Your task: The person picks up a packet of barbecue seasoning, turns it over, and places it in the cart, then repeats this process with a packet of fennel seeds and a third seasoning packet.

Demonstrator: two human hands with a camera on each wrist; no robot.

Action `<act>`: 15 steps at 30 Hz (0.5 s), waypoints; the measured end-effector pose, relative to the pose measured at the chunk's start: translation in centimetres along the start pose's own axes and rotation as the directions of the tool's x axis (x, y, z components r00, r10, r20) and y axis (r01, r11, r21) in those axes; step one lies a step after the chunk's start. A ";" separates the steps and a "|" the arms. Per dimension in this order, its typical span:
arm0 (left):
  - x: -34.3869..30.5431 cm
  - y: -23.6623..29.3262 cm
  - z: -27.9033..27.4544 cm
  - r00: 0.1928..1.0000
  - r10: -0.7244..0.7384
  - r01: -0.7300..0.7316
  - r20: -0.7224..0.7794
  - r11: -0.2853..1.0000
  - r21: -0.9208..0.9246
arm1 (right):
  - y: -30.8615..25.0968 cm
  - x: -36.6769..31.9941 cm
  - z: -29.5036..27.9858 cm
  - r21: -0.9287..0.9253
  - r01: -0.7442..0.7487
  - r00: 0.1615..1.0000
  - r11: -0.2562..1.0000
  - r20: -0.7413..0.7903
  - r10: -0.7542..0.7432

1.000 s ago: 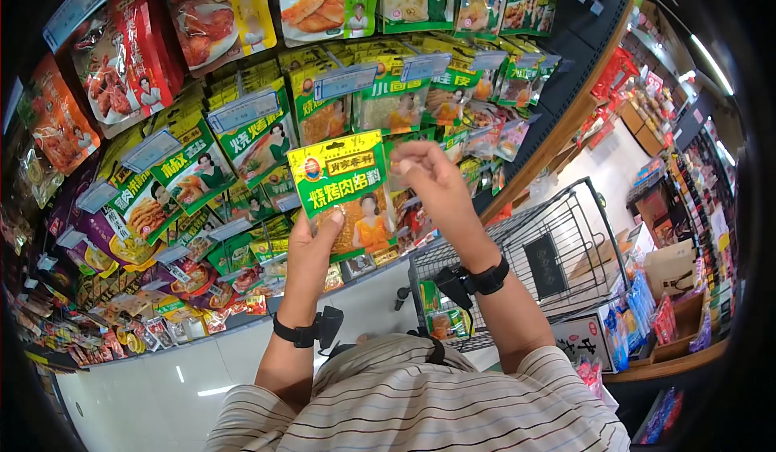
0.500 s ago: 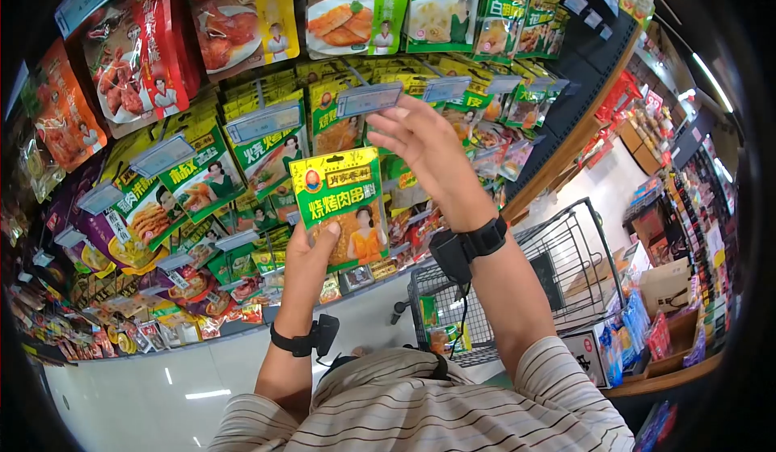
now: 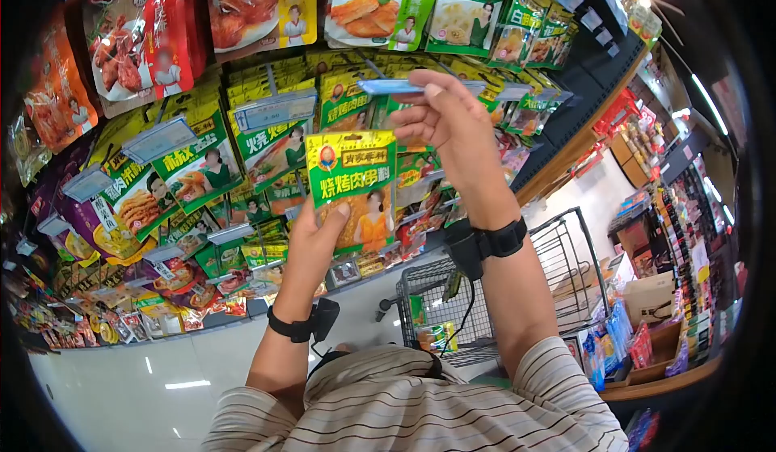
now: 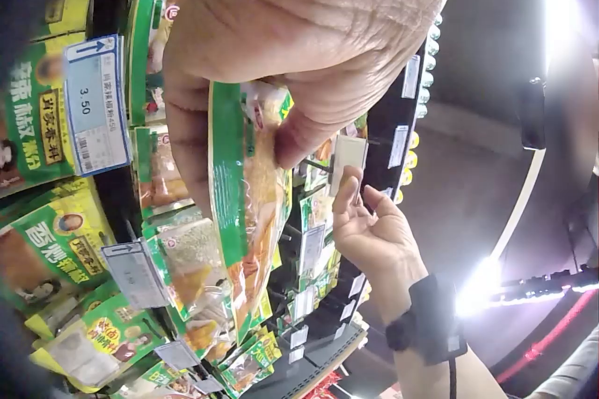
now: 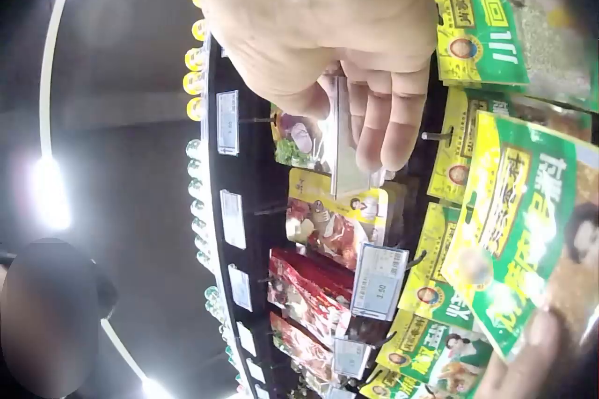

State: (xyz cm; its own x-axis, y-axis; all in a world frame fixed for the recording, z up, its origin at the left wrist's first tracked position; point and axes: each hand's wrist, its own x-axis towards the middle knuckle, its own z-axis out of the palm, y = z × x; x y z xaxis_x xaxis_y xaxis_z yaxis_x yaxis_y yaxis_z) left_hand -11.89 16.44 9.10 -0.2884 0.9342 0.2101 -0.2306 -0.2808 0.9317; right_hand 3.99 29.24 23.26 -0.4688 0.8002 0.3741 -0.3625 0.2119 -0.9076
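My left hand (image 3: 315, 234) grips a green and yellow seasoning packet (image 3: 353, 193) near its lower left, thumb on the front. The packet stands upright, its printed face toward me, and shows edge-on in the left wrist view. Farther up, my right hand (image 3: 453, 121) pinches a price tag (image 3: 390, 87) at the end of a shelf hook, between thumb and fingers. That tag is tipped up, so it looks thin in the head view; its pale face (image 5: 350, 151) shows under the fingers in the right wrist view. Similar seasoning packets (image 3: 343, 100) hang behind it.
Larger marinade pouches (image 3: 250, 8) hang along the top row, with more price tags (image 3: 275, 111) sticking out below. A wire shopping cart (image 3: 541, 266) with a few packets inside stands to the right. Beyond it is a wooden display bin (image 3: 663, 351).
My right hand has moved from beside the packet up to the price tag, now pinched and tipped up. The left hand still holds the packet, a little further right in view.
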 end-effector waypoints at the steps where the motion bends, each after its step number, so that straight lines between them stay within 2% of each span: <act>1: 0.3 0.2 0.2 1.000 0.011 -0.011 0.002 1.000 -0.001 | -0.1 0.3 -0.1 0.025 -0.003 1.000 1.000 0.006 0.003; 7: 2.4 1.0 1.1 0.994 0.103 -0.102 0.032 0.994 -0.025 | -0.5 1.0 -0.1 0.064 0.028 0.999 0.998 0.042 -0.031; 15: 4.5 1.2 2.0 0.989 0.132 -0.130 0.063 0.991 -0.029 | -0.7 0.7 0.0 0.064 0.038 0.999 0.997 0.031 -0.040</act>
State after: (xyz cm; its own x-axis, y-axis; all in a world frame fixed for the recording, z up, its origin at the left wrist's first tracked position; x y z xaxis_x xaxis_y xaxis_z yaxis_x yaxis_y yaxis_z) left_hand -11.64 20.74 11.74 -0.2570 0.9011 0.3492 -0.2183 -0.4061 0.8874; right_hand 3.95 29.69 24.17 -0.4783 0.7736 0.4157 -0.4312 0.2055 -0.8786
